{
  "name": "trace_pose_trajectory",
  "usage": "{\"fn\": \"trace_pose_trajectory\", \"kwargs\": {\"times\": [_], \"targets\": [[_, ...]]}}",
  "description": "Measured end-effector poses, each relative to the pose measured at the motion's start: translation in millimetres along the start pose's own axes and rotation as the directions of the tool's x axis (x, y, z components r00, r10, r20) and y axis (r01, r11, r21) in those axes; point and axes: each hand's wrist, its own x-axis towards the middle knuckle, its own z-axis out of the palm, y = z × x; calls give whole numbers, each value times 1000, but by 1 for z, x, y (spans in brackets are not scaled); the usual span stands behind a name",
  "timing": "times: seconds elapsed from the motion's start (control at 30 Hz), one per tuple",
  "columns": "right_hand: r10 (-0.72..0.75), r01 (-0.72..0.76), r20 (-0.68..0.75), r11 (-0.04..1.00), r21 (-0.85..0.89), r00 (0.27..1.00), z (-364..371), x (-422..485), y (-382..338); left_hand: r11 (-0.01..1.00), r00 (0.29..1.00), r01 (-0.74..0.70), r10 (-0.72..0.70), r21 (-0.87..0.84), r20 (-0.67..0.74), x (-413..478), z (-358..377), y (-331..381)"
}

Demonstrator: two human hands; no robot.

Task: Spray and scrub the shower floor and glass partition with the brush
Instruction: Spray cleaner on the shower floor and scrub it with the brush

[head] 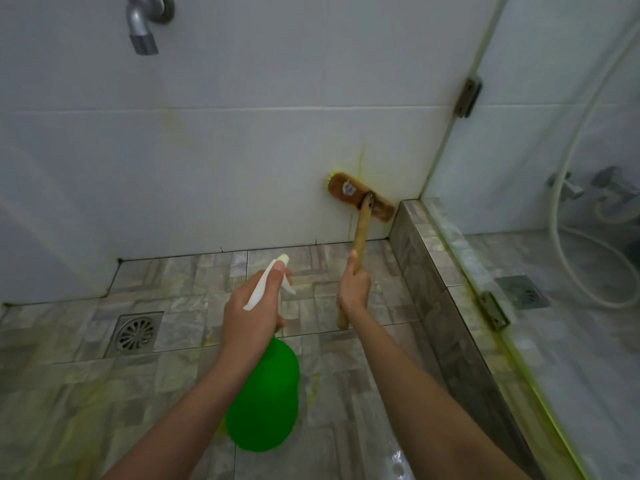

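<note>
Brush (360, 196) against white tiled wall (242, 150), above floor (194, 271)

Tap (147, 19) cut by the top edge. Brush (360, 197) bristles hidden against the wall — label too blurred to read. Bottle (266, 396) neck hidden by the left hand (249, 313).

Brush (360, 196) against wall (242, 150) (yellow-streaked)

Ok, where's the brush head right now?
Head view, right of centre: the brush head presses against the white wall, low down, beside the tiled curb.
</note>
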Motion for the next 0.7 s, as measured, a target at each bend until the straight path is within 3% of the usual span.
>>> {"fn": "trace_pose_trajectory", "kwargs": {"times": [0.13,0.37,0.47,0.6,0.7], "targets": [[56,-56,59,998,0,997,1,-2,13,1000,1000,-4,4,1,6,1,-3,1],[-73,97,-108,966,240,991,23,16,-64,1000,1000,8,-8,8,18,5,-6,-12],[-61,71,-75,986,150,995,24,2,-40,1000,1000,31,-31,1,4,8,-11,-14],[127,-128,76,992,2,989,25,-14,31,1000,1000,5,-5,24,-12,15,-16,-13],[112,-114,66,993,21,991,23,-3,31,999,1000,13,-12,31,-20,17,-17,-12]]}}
